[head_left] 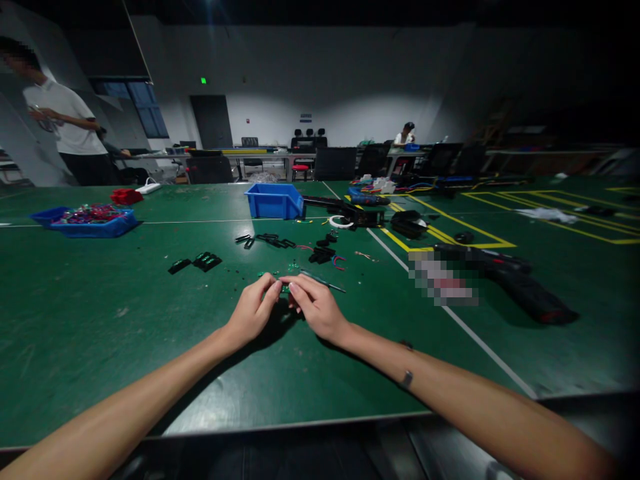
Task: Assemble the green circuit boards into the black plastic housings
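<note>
My left hand (256, 307) and my right hand (320, 308) meet above the green table, fingertips almost touching. Both pinch a small green circuit board (285, 289), mostly hidden by the fingers. Just beyond them, a thin screwdriver-like tool (325, 281) lies among small green pieces (293, 265). Black housings with green boards inside (207, 260) rest to the left of the hands. Farther off are several black oblong frames (273, 240) and a cluster of small black parts (323, 252) beside red and blue wires.
An upright blue bin (274, 201) stands beyond the frames. At left, a blue tray (103, 223) holds red and green parts. A black power tool (520, 280) lies at right, near a white tape roll (341, 222). One person (67, 123) stands at far left; another sits at the back.
</note>
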`<action>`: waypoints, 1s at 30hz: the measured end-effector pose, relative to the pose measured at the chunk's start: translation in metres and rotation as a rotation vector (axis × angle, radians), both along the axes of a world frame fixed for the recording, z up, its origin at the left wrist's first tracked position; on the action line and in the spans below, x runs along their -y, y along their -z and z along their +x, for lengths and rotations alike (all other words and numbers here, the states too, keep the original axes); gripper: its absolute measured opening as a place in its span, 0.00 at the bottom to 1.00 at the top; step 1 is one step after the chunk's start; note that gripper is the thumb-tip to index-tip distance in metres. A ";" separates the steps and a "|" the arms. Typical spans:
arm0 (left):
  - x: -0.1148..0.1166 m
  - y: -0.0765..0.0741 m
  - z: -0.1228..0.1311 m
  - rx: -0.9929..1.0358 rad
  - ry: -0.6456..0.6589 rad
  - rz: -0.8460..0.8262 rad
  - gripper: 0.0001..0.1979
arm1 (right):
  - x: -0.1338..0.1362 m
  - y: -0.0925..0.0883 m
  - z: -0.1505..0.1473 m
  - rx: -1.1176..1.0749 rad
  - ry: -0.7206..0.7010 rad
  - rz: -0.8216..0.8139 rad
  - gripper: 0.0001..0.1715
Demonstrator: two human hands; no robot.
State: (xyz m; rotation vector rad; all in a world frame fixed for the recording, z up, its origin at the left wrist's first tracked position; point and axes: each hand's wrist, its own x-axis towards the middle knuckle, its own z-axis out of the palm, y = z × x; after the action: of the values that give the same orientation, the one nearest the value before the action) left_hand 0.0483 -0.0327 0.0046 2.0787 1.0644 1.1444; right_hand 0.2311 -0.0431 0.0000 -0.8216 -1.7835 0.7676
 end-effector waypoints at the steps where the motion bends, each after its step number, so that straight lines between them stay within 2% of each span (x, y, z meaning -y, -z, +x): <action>1: 0.000 -0.001 -0.001 0.001 0.005 0.011 0.18 | 0.000 0.000 0.000 0.005 0.004 0.002 0.22; 14: 0.000 -0.001 -0.002 0.052 0.004 -0.009 0.17 | -0.001 0.000 -0.001 -0.057 -0.051 -0.101 0.21; 24: -0.007 -0.003 -0.009 0.035 0.088 -0.046 0.17 | -0.008 -0.002 0.003 -0.225 -0.296 -0.394 0.25; 30: -0.012 -0.003 -0.014 -0.024 0.181 -0.074 0.18 | -0.017 0.003 0.008 -0.204 -0.344 -0.498 0.24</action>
State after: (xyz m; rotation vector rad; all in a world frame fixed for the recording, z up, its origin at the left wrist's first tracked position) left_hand 0.0339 -0.0207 0.0079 2.0875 0.8952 0.9800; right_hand 0.2391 -0.0265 -0.0029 -0.7228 -1.5860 1.5080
